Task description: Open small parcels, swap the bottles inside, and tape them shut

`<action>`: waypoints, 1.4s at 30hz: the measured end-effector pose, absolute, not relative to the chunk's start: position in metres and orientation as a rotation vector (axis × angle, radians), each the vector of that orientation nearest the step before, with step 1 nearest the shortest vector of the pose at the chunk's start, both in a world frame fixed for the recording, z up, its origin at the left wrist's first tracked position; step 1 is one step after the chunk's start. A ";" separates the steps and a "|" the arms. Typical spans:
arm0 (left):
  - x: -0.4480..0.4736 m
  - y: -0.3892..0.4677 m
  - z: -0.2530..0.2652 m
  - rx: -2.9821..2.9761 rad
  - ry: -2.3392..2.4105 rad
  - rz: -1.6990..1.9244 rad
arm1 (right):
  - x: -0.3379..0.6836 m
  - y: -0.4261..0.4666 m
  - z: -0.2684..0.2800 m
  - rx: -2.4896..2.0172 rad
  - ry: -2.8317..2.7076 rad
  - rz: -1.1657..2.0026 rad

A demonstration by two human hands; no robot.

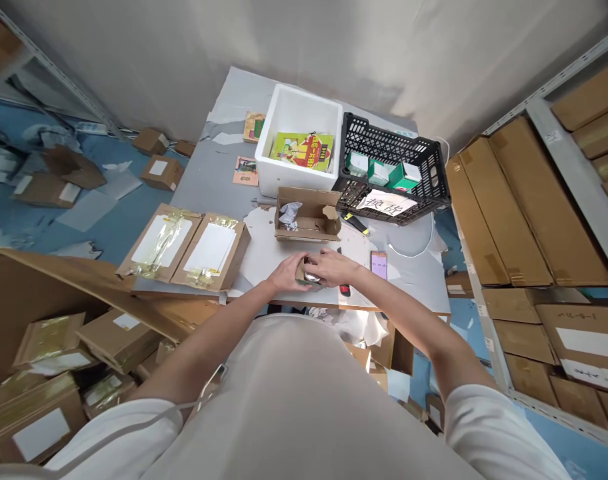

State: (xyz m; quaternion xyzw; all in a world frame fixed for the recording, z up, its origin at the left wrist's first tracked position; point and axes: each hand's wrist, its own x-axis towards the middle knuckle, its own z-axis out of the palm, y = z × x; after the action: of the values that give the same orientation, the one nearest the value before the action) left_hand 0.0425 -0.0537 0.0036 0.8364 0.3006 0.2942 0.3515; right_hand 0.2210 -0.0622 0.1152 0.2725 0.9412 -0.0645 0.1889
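While the left hand [285, 273] clasps a small brown cardboard box [300, 273] at the near edge of the grey table [211, 173] | right hand [335, 267] over a rounded shiny object [312, 278] in its opening, cannot tell whether gripping | beyond: open brown rectangular carton [304, 235], white foam bin [294, 183]; far right, black plastic crate [427, 200]

A plain, pale shirt [294, 400] at six o'clock; its short white sleeves are loose, the left sleeve [134, 440] at eight o'clock crossed by a pale cord [151, 420], the right sleeve [499, 433] at four creased.
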 end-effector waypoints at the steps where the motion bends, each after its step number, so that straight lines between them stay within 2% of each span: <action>1: 0.044 -0.055 0.004 2.166 0.762 0.758 | 0.221 -0.061 0.117 0.740 2.622 -0.183; 13: 0.048 -0.057 -0.002 2.167 0.701 0.669 | 0.226 -0.054 0.117 0.626 2.539 -0.186; 31: 0.046 -0.067 -0.024 2.049 0.855 0.697 | 0.213 -0.062 0.104 0.756 2.535 -0.234; 42: 0.060 -0.062 -0.017 2.033 0.831 0.668 | 0.221 -0.060 0.128 0.740 2.480 -0.313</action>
State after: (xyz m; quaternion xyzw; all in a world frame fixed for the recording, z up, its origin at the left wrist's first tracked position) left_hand 0.0603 -0.0617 -0.0168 0.8077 0.3301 0.2652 0.4103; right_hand 0.2215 -0.0602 0.1281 0.2739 0.9176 -0.1158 0.2639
